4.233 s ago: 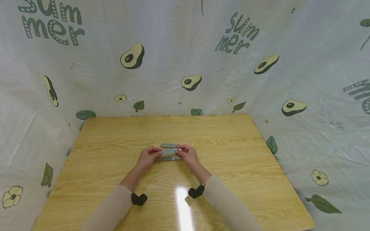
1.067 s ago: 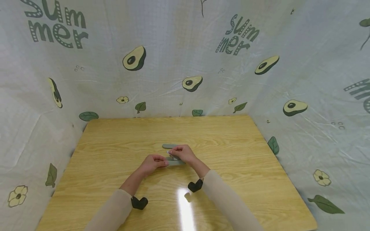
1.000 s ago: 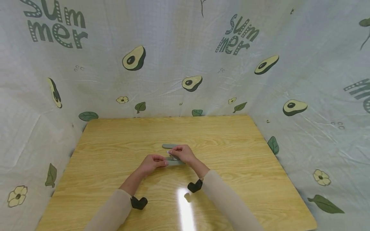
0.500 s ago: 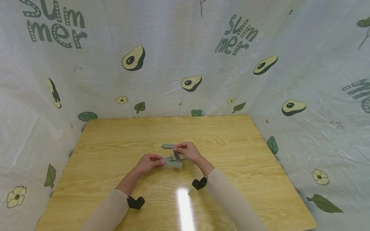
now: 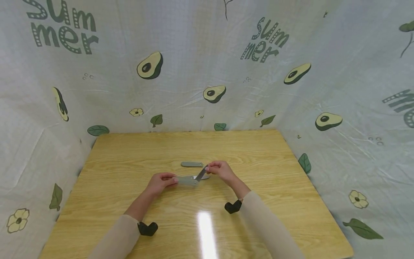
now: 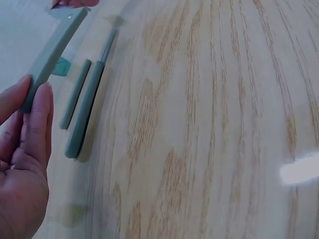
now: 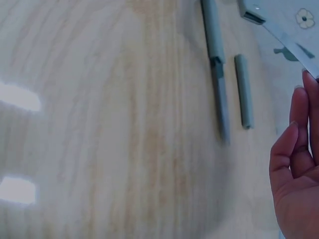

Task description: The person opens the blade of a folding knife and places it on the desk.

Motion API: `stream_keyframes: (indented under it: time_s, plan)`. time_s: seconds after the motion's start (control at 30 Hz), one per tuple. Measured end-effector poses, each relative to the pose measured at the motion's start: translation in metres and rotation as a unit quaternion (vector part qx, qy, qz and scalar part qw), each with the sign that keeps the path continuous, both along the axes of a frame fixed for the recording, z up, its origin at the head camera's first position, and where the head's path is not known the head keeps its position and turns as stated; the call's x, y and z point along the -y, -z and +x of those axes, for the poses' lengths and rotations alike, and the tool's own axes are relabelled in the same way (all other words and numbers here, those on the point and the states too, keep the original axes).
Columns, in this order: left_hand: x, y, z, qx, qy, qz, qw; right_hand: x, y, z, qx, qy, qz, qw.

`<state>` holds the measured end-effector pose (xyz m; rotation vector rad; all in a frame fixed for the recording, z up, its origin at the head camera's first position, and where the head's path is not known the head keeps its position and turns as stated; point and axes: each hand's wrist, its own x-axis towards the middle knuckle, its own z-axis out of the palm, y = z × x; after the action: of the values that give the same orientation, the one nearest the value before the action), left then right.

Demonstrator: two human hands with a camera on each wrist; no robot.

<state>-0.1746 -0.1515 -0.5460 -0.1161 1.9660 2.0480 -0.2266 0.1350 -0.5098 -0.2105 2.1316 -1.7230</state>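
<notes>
My left hand (image 5: 160,183) pinches the far end of a green folding knife's handle (image 6: 55,52), held up over the table. Its blade (image 5: 201,174) is swung well out from the handle, and my right hand (image 5: 222,170) pinches the tip end between thumb and fingers. In the right wrist view, the blade slants from the handle's pivot to my fingertips. Under it on the table lies a second folding knife (image 7: 213,35) with its blade out. Just beyond lies a third, folded knife (image 5: 191,164), its blade out of sight.
The wooden table (image 5: 136,151) is bordered at the back and sides by a white curtain (image 5: 181,72) printed with avocados and leaves. A bright light reflection (image 5: 206,230) lies on the near part of the tabletop.
The held knife was folded about four seconds ago; its blade is now swung out. Over the last half second my right hand moved right with the blade and my left hand moved left.
</notes>
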Motion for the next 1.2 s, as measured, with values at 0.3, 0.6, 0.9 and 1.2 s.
stream_keyframes:
  time_s: [0.3, 0.6, 0.9, 1.2]
  plan:
    - [0.006, -0.002, 0.003, 0.009, -0.046, 0.021, 0.9987, -0.007, 0.016, 0.01, 0.024, 0.038, 0.0, 0.999]
    - [0.005, -0.002, 0.003, 0.023, -0.077, 0.074, 0.994, -0.007, 0.029, 0.015, 0.039, 0.054, -0.02, 0.998]
    - [0.005, -0.004, 0.004, 0.024, -0.081, 0.081, 0.9931, -0.008, 0.033, 0.017, 0.05, 0.056, -0.032, 0.997]
    - [0.007, -0.005, 0.006, 0.023, -0.072, 0.072, 0.9945, -0.008, 0.031, 0.016, 0.048, 0.056, -0.029, 0.997]
